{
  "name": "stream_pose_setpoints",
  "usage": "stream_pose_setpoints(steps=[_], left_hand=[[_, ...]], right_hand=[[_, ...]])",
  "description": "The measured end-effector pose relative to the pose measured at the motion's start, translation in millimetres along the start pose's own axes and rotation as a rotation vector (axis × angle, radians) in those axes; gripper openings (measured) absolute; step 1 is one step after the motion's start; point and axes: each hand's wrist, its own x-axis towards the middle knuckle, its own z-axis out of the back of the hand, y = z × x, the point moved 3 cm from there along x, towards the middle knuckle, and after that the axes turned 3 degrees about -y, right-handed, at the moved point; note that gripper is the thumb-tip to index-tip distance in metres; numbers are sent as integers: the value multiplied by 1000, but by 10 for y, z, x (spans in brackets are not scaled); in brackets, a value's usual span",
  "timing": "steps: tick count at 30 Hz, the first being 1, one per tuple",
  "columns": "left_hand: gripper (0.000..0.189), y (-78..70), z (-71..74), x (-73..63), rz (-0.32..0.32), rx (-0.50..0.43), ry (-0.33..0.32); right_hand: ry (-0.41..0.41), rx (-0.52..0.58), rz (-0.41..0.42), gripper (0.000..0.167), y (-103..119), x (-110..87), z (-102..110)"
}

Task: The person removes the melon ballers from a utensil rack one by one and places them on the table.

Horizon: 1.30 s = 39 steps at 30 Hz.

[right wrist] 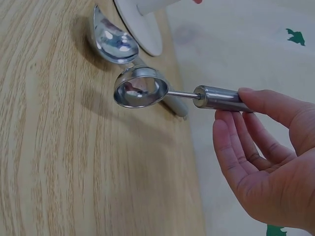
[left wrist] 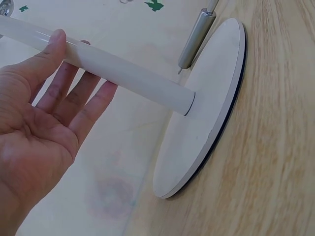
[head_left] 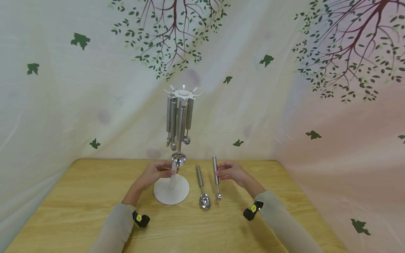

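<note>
My left hand [head_left: 155, 174] holds the pole [left wrist: 138, 83] of a white utensil stand [head_left: 161, 195], thumb on one side and fingers on the other. Steel-handled utensils [head_left: 181, 121] hang from the stand's white hooked top [head_left: 184, 93], one a larger scoop [head_left: 179, 159] low in front of the pole. With thumb and fingertips, my right hand [head_left: 232, 174] pinches the steel handle of a melon baller [right wrist: 140, 88]. Its small round cup points down toward the table, its handle end up. An oval-bowled steel scoop [head_left: 205, 201] lies on the table between stand and melon baller.
The wooden table [head_left: 196, 233] ends at the back against a pale cloth backdrop [head_left: 240, 116] printed with leaves and branches. Each wrist wears a small black camera, the left camera [head_left: 141, 219] and the right camera [head_left: 252, 211], beside light sleeves.
</note>
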Motion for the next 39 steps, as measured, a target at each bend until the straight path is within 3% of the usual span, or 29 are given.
stream_pose_setpoints(steps=[8, 19, 25, 32, 39], left_hand=[[36, -44, -6, -16, -30, 4, 42], [36, -24, -5, -13, -4, -26, 44], [36, -27, -5, -15, 8, -23, 37], [36, -30, -12, -17, 22, -27, 32], [37, -27, -11, -20, 31, -31, 27]], right_hand=[[-8, -8, -34, 39, -142, 138, -11], [-35, 14, -68, 39, -254, 250, -87], [-40, 42, -41, 41, -297, 244, -144], [-139, 93, -14, 38, -398, 248, -224], [-288, 10, 54, 32, -419, 245, -331]])
